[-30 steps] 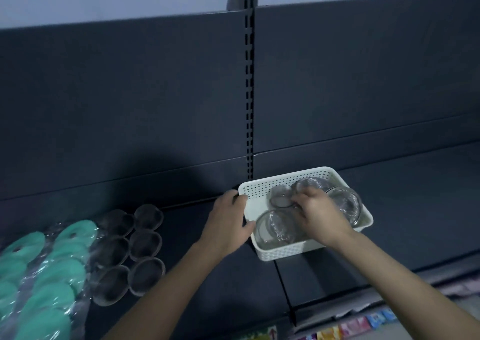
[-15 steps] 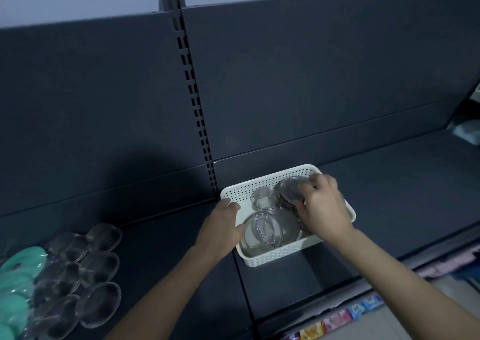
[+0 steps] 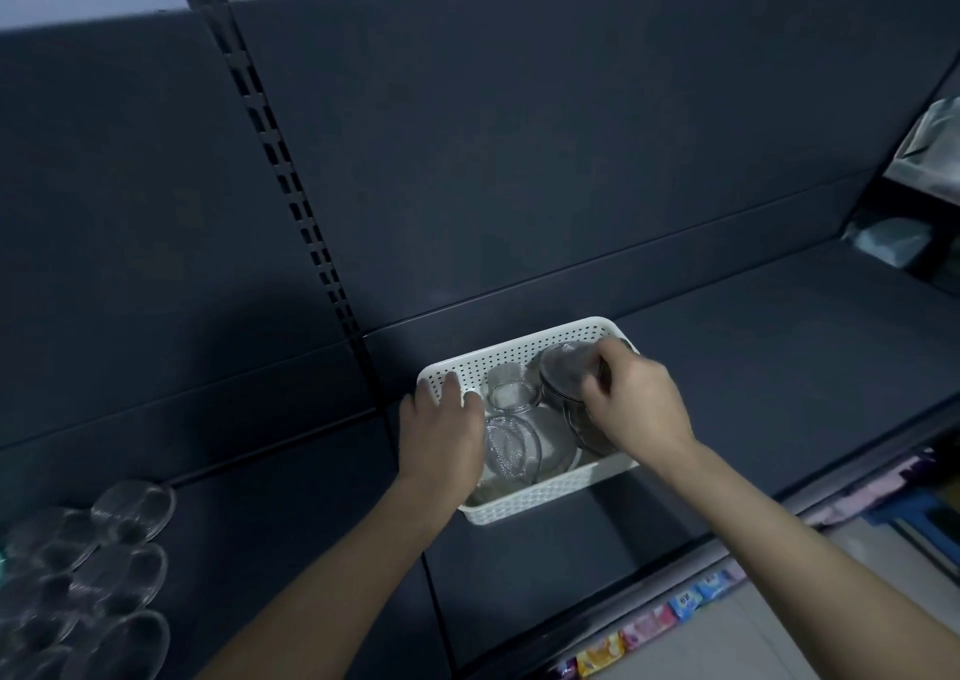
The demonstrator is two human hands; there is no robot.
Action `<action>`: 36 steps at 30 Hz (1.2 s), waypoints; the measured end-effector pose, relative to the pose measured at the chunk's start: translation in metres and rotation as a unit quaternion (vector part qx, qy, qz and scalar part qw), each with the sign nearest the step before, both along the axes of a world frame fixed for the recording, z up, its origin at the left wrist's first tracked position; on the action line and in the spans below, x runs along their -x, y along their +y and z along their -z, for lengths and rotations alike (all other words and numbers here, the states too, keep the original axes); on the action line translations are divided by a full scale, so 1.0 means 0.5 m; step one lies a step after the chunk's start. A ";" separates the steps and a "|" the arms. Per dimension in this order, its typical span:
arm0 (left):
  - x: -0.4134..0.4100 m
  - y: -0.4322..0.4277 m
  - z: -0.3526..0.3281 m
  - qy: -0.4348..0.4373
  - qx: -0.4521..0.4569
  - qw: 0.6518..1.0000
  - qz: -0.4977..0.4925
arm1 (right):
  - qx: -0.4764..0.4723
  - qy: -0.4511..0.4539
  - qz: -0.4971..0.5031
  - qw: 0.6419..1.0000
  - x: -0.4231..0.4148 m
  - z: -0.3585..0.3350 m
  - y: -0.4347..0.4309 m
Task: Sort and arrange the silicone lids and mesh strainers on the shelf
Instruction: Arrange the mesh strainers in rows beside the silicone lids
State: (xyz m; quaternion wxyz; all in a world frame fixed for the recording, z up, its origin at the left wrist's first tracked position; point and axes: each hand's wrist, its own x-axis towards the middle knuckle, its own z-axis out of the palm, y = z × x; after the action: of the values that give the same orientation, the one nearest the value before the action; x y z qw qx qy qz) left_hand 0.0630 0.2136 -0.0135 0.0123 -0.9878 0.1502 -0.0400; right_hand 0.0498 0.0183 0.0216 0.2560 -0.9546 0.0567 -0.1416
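Note:
A white perforated basket [image 3: 524,351] stands on the dark shelf [image 3: 753,367] and holds several round mesh strainers. My left hand [image 3: 441,432] grips the basket's left rim, thumb inside. My right hand [image 3: 636,401] reaches into the right half and pinches a tilted mesh strainer [image 3: 563,370] at its edge. A small strainer [image 3: 509,388] sits at the back and a larger one [image 3: 511,445] lies in front of it. Clear silicone lids [image 3: 130,513] lie in rows at the shelf's far left.
A slotted upright post [image 3: 291,201] divides the dark back panel. Packaged goods [image 3: 930,144] fill the neighbouring shelf at the right edge. Colourful packets [image 3: 649,622] line the lower shelf below the front lip.
The view has swung right, so the green lids have left the frame. My right hand has lifted the strainer's edge, tilting it more upright. My left hand stays on the rim.

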 end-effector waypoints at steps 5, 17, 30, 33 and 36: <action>-0.047 -0.028 0.009 0.201 0.041 0.958 0.200 | -0.121 -0.033 0.019 0.992 -0.019 -0.022 -0.024; -0.073 -0.026 -0.063 0.214 0.030 0.954 0.208 | -0.279 -0.082 0.057 0.955 -0.041 -0.006 -0.036; 0.002 0.152 -0.122 0.080 0.510 0.857 0.011 | -0.435 -0.123 0.035 0.891 -0.052 -0.051 0.107; 0.016 0.215 -0.116 0.057 0.561 0.825 -0.042 | -0.432 -0.119 0.000 0.894 -0.045 -0.057 0.160; 0.034 0.280 -0.101 0.057 0.584 0.802 -0.110 | -0.443 -0.113 -0.029 0.889 -0.035 -0.061 0.214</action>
State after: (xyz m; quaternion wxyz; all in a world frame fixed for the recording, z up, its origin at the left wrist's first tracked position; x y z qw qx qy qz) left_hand 0.0462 0.3534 0.0368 -0.5714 -0.8182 -0.0108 -0.0622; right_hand 0.0671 0.1252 0.0522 0.6610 -0.7207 0.0567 -0.2011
